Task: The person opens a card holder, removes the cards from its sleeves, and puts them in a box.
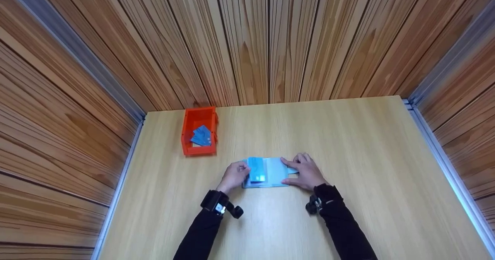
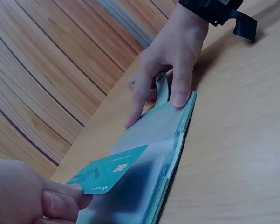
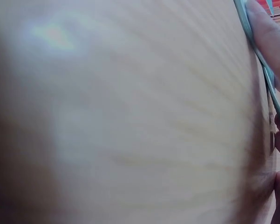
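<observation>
An opened light-blue card holder (image 1: pixel 275 173) with clear sleeves lies on the table. My left hand (image 1: pixel 234 177) pinches a teal bank card (image 2: pixel 107 170) at one corner between thumb and fingers, holding it tilted over the holder's left half. In the left wrist view the card's chip and printing show. At the holder's other end, my right hand (image 1: pixel 306 174) presses with spread thumb and index finger. A snap strap (image 2: pixel 162 88) sticks out between those two fingers. The right wrist view catches only the thumb and some fingertips along the holder's edge.
An orange-red bin (image 1: pixel 185 130) stands at the table's back left, with several blue cards (image 1: pixel 201 136) inside. Wood-panelled walls (image 1: pixel 247 43) rise behind and on both sides of the wooden table (image 1: pixel 348 144). Each wrist carries a black camera mount.
</observation>
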Demonstrator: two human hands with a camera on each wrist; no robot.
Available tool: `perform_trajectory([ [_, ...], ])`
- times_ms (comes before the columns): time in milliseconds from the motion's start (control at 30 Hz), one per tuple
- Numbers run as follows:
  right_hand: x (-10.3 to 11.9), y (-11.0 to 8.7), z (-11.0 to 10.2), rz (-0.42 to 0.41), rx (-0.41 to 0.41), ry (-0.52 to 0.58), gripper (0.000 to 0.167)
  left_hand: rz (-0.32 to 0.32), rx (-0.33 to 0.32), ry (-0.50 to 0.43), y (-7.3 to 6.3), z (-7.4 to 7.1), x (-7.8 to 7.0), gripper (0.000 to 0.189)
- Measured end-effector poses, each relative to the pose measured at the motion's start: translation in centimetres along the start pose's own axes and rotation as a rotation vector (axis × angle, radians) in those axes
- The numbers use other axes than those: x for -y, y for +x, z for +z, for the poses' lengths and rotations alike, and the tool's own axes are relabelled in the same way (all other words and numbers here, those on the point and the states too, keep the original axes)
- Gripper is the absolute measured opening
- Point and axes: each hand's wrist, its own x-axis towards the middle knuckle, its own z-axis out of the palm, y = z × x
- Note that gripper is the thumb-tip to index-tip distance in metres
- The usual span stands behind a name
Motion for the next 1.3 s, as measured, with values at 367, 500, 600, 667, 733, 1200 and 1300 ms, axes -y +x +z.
perform_trajectory([
  [367,-0.2,-0.1,0.2,-0.004,-0.016,0.007,0.086,-0.017,-0.003,-0.029,0.3,-0.8,0.2,0.016],
  [500,-0.2,-0.1,0.1,-0.001,-0.016,0.004,0.085,-0.044,-0.002,-0.063,0.4,-1.8,-0.7,0.015],
  [600,-0.2,-0.1,0.1,-0.002,-0.015,0.006,0.085,-0.05,-0.023,-0.089,0.5,-3.0,-1.6,0.015],
  [667,-0.2,-0.1,0.0,-0.001,-0.013,0.005,0.085,-0.046,-0.052,-0.106,0.7,-4.0,-2.2,0.015],
  [733,-0.1,0.0,0.0,-0.001,-0.012,0.005,0.085,-0.029,-0.092,-0.141,0.8,-5.1,-2.8,0.016],
  [1200,-0.1,0.0,0.3,0.0,-0.01,0.013,0.086,0.059,-0.473,-0.3,3.0,-12.2,-2.9,0.012],
  [1300,-0.2,0.0,0.2,-0.005,-0.012,0.018,0.086,0.059,-0.565,-0.316,3.5,-13.0,-2.2,0.013],
])
